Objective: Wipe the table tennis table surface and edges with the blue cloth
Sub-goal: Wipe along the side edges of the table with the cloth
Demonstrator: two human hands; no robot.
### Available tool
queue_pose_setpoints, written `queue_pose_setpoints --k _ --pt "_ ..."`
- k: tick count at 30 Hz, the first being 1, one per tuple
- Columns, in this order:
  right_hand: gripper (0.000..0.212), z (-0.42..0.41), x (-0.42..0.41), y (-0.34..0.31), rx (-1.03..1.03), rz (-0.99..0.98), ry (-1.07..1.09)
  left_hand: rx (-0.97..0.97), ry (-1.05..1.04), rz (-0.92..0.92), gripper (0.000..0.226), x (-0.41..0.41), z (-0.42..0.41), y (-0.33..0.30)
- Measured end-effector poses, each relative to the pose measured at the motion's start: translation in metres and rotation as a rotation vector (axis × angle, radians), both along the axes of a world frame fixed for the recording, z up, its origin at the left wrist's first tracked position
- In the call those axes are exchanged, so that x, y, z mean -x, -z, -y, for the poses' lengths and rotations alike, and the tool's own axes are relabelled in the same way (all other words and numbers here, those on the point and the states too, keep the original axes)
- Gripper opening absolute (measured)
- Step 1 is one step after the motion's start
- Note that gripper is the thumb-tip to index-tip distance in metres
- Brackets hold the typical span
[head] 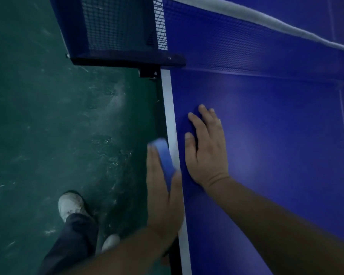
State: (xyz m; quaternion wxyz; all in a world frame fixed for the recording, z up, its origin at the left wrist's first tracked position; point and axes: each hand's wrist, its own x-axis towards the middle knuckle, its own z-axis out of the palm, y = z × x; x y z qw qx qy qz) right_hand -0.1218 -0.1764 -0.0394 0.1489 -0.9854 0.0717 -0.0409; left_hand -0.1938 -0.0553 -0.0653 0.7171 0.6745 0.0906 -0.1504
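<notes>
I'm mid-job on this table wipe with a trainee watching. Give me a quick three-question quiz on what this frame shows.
1. True or false: the blue cloth is at the table's side edge, by the white sideline.
2. Which hand lies flat on the blue table surface? A) left hand B) right hand C) neither
3. Fill in: beyond the hands, a ____ is clamped across the table.

Key:
1. True; the left hand holds it there.
2. B; the right hand lies flat, holding nothing.
3. net

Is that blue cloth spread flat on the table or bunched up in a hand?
Bunched up: the blue cloth shows as a thick wad, held by the left hand against the table's side edge.
</notes>
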Motion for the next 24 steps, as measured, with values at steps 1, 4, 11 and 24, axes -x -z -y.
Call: queue_pose_setpoints --k 1,4,11,24 --pt "0.046 0.000 0.000 0.000 -0.001 0.002 0.000 0.003 0.009 -0.038 0.069 0.024 -0.002 -0.002" --pt "0.046 0.000 0.000 -0.001 -0.006 -0.001 0.008 0.001 -0.004 -0.099 0.071 0.040 -0.003 -0.006" --pt "0.047 -0.001 -0.001 -0.003 -0.003 -0.013 0.005 -0.005 -0.087 0.026 0.070 -0.157 0.015 0.005" --pt "0.045 0.000 0.000 0.000 -0.013 0.004 -0.007 0.042 0.005 0.001 0.072 0.016 -0.001 0.001"
